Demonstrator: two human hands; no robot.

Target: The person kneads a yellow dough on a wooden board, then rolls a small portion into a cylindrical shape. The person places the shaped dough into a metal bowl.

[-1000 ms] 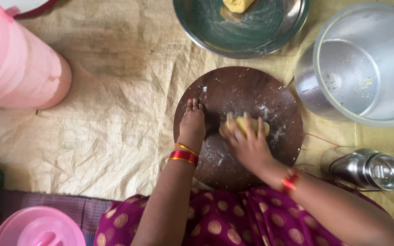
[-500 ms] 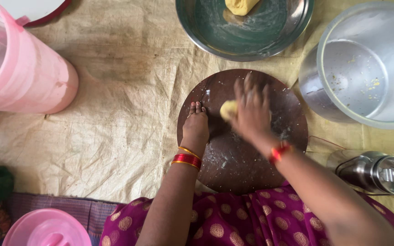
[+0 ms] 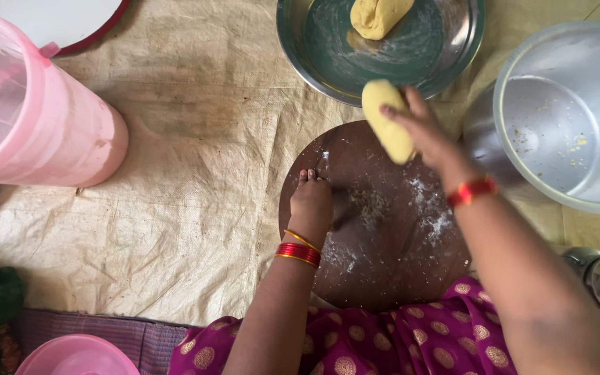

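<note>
Head view: your right hand [image 3: 421, 132] grips the rolled dough piece [image 3: 387, 119], lifted above the floured round board [image 3: 383, 229]; your left hand [image 3: 312, 205] rests flat there, empty. Another dough lump [image 3: 380, 15] waits beyond, on the steel plate [image 3: 314, 42].

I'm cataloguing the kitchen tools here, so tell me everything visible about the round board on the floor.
The round board is a dark brown disc, seemingly wood, lying flat on a beige woven mat. White flour and crumbs dust its centre and right side. The left hand rests on its left part. The right hand holds a yellow dough roll above its far edge. Its near edge meets the person's magenta garment.
</note>
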